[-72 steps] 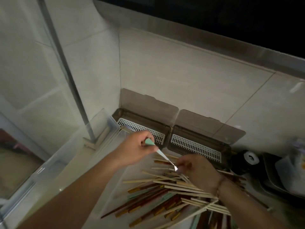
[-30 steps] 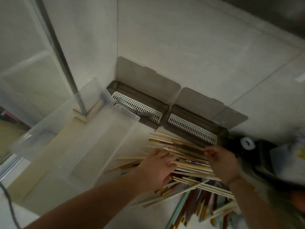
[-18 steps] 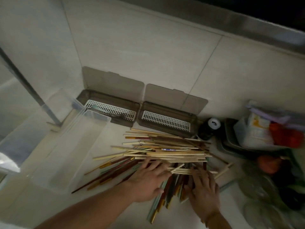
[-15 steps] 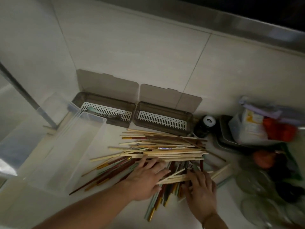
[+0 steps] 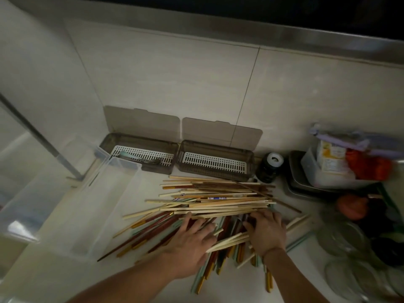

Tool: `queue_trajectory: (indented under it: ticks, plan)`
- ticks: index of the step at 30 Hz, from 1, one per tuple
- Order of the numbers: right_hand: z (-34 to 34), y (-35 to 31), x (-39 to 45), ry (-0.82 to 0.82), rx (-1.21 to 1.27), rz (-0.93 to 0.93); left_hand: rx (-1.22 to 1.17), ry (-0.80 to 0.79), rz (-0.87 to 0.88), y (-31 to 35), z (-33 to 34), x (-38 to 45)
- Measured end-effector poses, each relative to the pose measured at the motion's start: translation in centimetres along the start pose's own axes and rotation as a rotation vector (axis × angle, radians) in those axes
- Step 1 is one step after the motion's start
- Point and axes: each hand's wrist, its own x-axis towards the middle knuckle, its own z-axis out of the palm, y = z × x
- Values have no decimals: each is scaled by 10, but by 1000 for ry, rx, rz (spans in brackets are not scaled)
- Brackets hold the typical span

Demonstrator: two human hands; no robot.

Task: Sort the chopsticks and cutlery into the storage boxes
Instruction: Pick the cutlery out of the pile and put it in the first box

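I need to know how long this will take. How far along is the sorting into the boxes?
Barely begun. Done: the left box holds a mint-handled utensil; the right box shows only its white grate. In hand: the left hand and right hand rest with spread fingers on the pile of chopsticks, gripping nothing. Left: nearly the whole pile, still loose on the counter.

Both hands, the left hand and the right hand, lay side by side on the near part of the chopstick pile. Beyond the hands, against the wall: left storage box, holding a fork, and right storage box, touching. Left of the hands: clear bin. Right of the far box: jar, then tray.
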Motion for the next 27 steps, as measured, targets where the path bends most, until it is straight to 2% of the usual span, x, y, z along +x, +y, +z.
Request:
queue_trajectory:
  ticks: [6,10,14,24,27]
  plan:
    - [4,25,0,-104,194,-68,3,-7,-23,-5,1,-1]
    - [4,29,-12,-16,62,-136,-8,-7,-31,-7,2,3]
    - [8,10,-14,-46,-47,-116,-68,-54,-45,-4,2,7]
    - [5,-3,-17,-198,-14,-168,-60,-163,-220,-8,4,15]
    - [3,5,-10,-291,102,-150,-69,-197,-237,-12,6,14]
